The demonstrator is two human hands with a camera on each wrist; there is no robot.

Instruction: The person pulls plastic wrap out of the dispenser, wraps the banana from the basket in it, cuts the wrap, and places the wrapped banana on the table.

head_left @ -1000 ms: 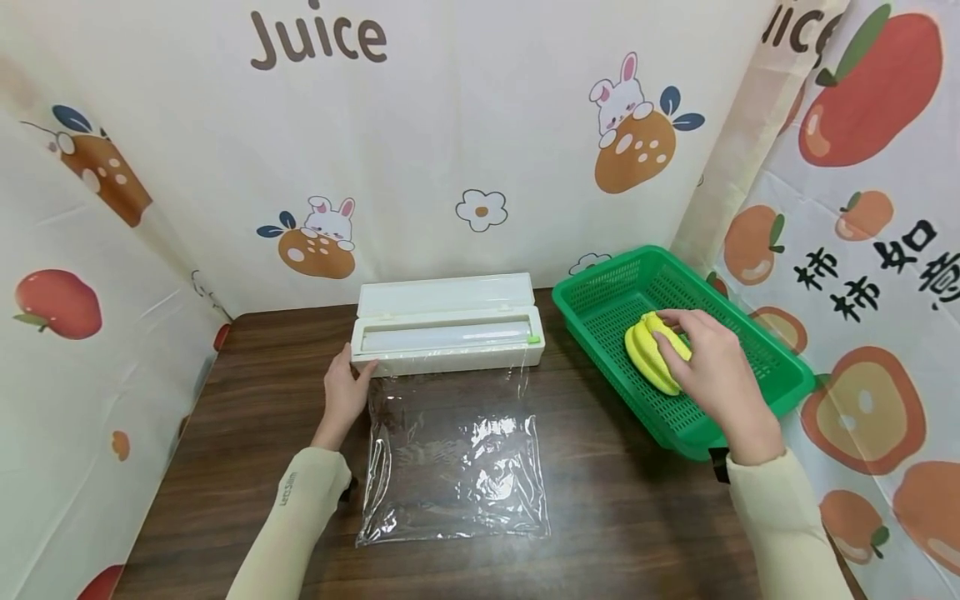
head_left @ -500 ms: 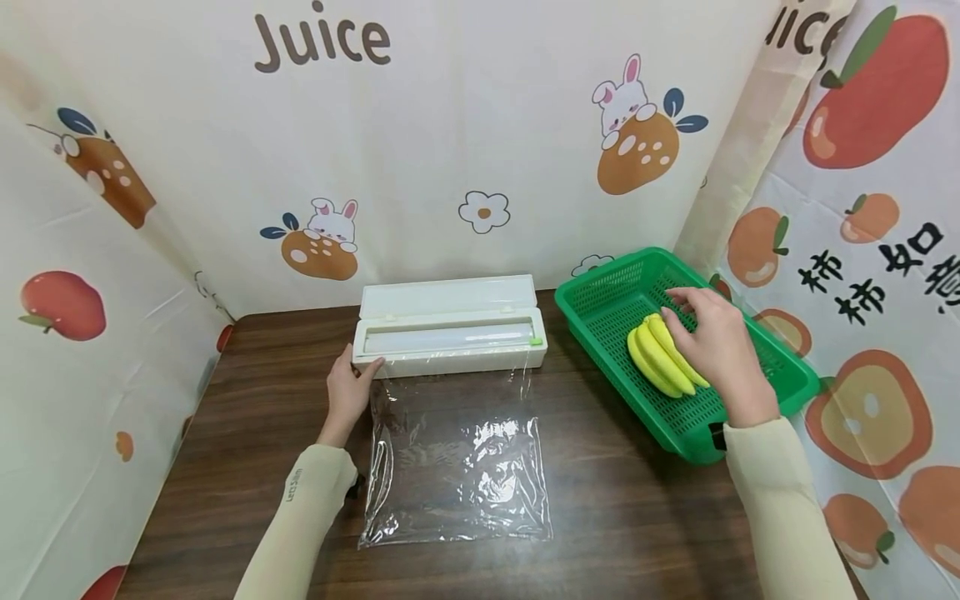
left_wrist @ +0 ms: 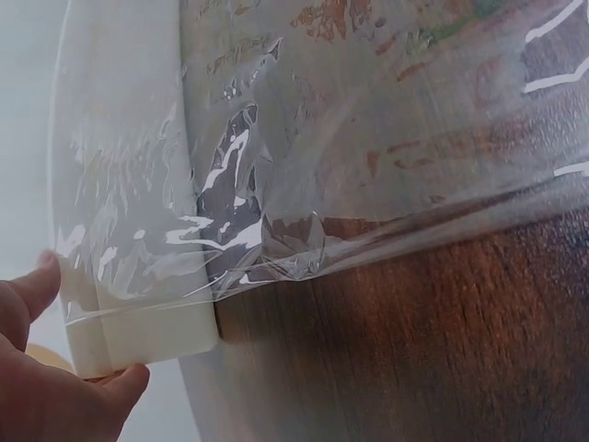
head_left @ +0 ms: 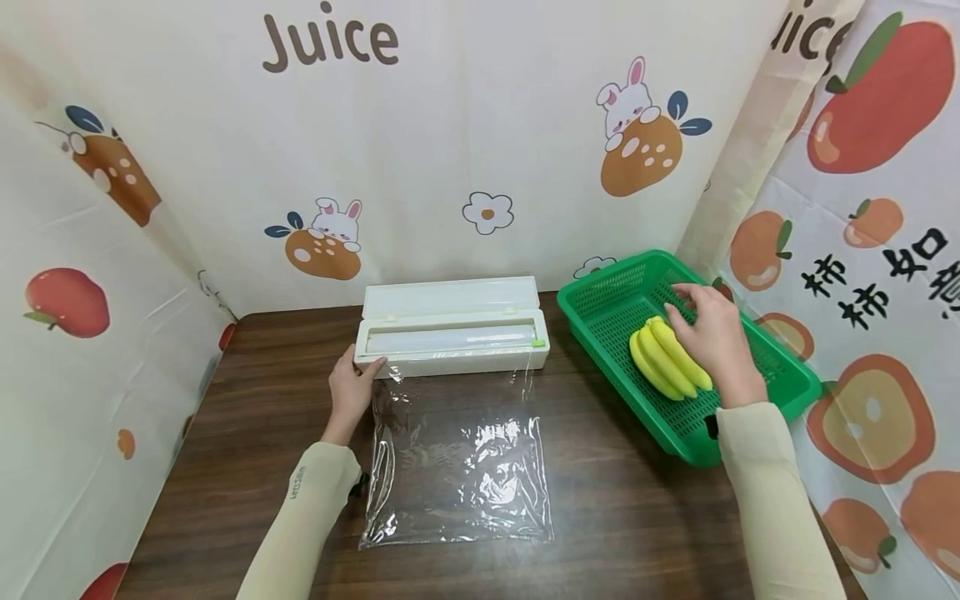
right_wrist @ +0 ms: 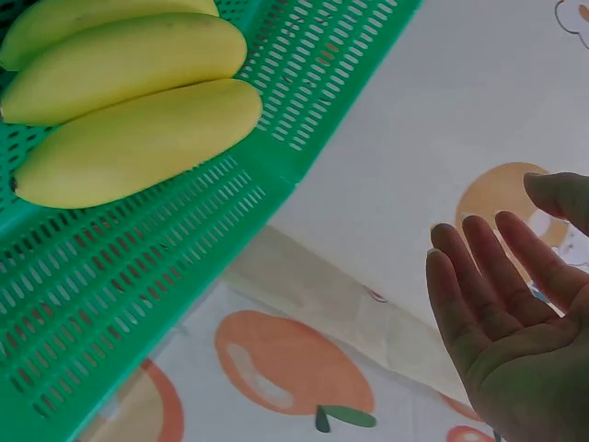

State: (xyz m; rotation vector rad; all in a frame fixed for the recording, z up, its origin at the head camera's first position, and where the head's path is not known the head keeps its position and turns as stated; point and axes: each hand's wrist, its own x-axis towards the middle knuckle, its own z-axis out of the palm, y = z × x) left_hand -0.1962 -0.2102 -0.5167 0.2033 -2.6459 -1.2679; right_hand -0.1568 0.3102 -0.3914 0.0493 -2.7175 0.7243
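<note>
A white cling film dispenser [head_left: 465, 363] stands at the back of the table with its lid raised. My left hand [head_left: 350, 390] holds the dispenser's left end between thumb and fingers, seen close up in the left wrist view. Clear cling film [head_left: 457, 475] comes out over its front and lies spread on the wood, shiny and slightly wrinkled. A bunch of yellow bananas [head_left: 663, 362] lies inside a green plastic basket [head_left: 600, 379]. Above the bananas, apart from them, my right hand [head_left: 716, 337] hovers with loosely bent fingers and nothing in its grasp.
The dark wooden table [head_left: 262, 417] extends on both sides of the film. A printed fabric backdrop [head_left: 420, 150] hangs behind the table and along both sides. A green slider [head_left: 538, 342] sits at the dispenser's right end.
My right hand has let go of the bananas and risen off them, leaving them in the basket. The left hand keeps its hold on the dispenser, and the head view has shifted slightly.
</note>
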